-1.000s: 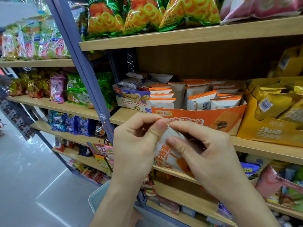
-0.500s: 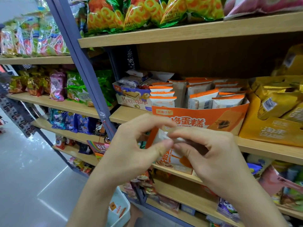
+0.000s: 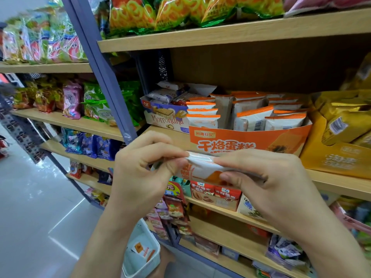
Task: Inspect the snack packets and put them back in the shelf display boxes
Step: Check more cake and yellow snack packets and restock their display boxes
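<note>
At chest height in front of the shelves, one snack packet (image 3: pixel 202 169), white with orange print, was held level between both hands; its edge faced the camera, so the print was only partly readable.

Left hand (image 3: pixel 144 169): fingers curled, thumb and fingertips pinching the packet's left end.

Right hand (image 3: pixel 267 181): fingers curled round the packet's right end, thumb underneath, forefinger along the top.

Orange display box (image 3: pixel 249 141): stood on the wooden shelf (image 3: pixel 341 183) just behind and above the held packet; front cut low; filled with upright matching packets (image 3: pixel 253 119), white with orange top seams, some showing barcodes.

Wafer box (image 3: pixel 166 117): white and blue, touching the orange box on its left; small white wrapped pieces heaped in it.

Yellow box (image 3: pixel 337 159): just right of the orange box on the same shelf; gold packets (image 3: pixel 341 119) inside.

Upper shelf: bags of ring snacks (image 3: pixel 140 13), green and orange.

Blue post (image 3: pixel 100 67): slanted across the view, between this shelving bay and the one to the left, which held mixed coloured bags.

Basket (image 3: pixel 140 267): pale, low in the view beneath the left forearm; at least one white and orange packet (image 3: pixel 143 250) lying inside.

Floor (image 3: pixel 30 197): grey, glossy, at lower left.
</note>
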